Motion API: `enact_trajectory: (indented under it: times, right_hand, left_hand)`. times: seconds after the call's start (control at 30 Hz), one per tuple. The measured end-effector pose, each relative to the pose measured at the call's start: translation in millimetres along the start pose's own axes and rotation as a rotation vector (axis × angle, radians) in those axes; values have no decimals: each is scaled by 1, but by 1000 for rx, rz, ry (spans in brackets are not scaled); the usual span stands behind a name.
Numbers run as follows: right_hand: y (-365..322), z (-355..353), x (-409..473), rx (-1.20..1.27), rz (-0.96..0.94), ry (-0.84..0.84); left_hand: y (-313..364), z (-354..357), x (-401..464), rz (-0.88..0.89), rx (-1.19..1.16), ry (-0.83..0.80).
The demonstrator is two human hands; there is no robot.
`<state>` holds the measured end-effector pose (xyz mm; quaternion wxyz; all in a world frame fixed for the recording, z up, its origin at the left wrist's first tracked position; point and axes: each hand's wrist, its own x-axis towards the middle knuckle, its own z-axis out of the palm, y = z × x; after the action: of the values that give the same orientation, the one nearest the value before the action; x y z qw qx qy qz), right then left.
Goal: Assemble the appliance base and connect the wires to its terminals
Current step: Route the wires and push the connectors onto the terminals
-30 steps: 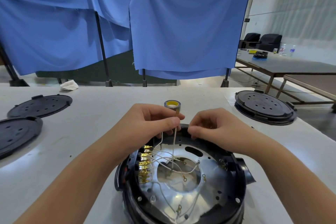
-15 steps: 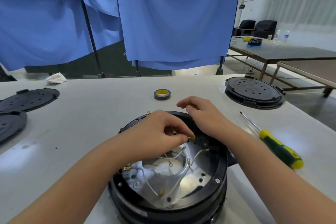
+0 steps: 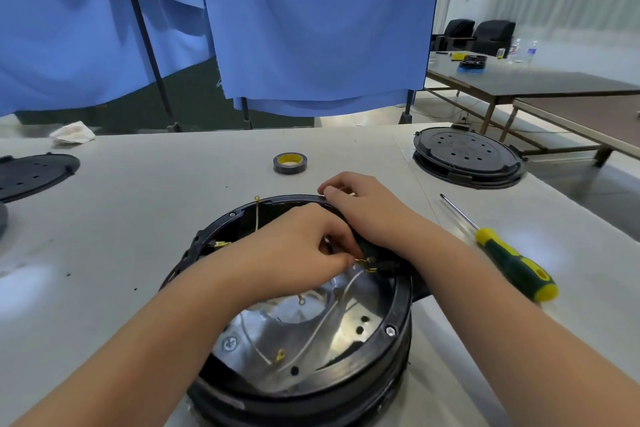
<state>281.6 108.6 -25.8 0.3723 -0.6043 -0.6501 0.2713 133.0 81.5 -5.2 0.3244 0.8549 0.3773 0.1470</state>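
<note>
The round black appliance base lies upside down on the table in front of me, its shiny metal plate showing inside. White wires with brass ends run across the plate. My left hand reaches into the base and pinches a brass wire connector against the black terminal block at the right inner wall. My right hand rests on the far rim, fingers curled over it, holding the base steady. One wire with a ring end stands up at the far left rim.
A green and yellow screwdriver lies to the right of the base. A roll of black tape sits beyond it. Black round covers lie at far right and far left. A crumpled cloth lies at the table's back edge.
Both hands came down from holding wires above the base. My left hand now presses a connector at the terminal block and my right hand grips the far rim. The view shifted left.
</note>
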Motion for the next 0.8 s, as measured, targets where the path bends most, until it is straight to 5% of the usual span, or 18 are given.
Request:
enact_trajectory:
  times: [0.8]
  right_hand:
    - [-5, -4, -1, 119, 105, -12]
  left_hand:
    - [-1, 10, 3, 28, -57, 2]
